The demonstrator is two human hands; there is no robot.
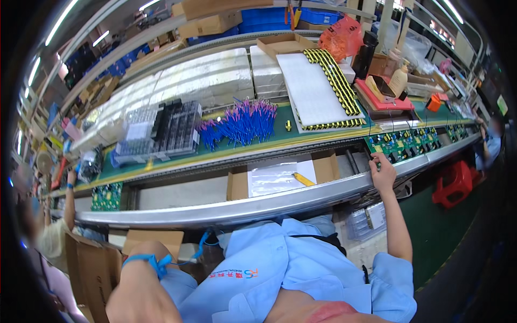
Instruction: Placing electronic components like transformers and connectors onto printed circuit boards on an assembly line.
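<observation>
At the near left end of a row of green circuit boards, my right hand (383,171) has its fingers curled on the edge of the closest circuit board (386,153). Black and yellow parts stand up from that board, which lies on the metal-railed line. Low at the left, close to my chest, is my left hand (141,302), wearing a blue wrist strap (156,264); its fingers are hidden. Between the rails in front of me, a yellow-handled cutter (304,179) rests on a clear bag and white paper (264,188) in a cardboard tray.
Beyond the rail lie blue wires (242,125) with pink ends, stacked clear trays (156,132), and strips of yellow-black parts (336,81) on white foam (309,91). Another circuit board (106,197) sits left. Co-workers are at both ends. A red stool (453,183) stands right.
</observation>
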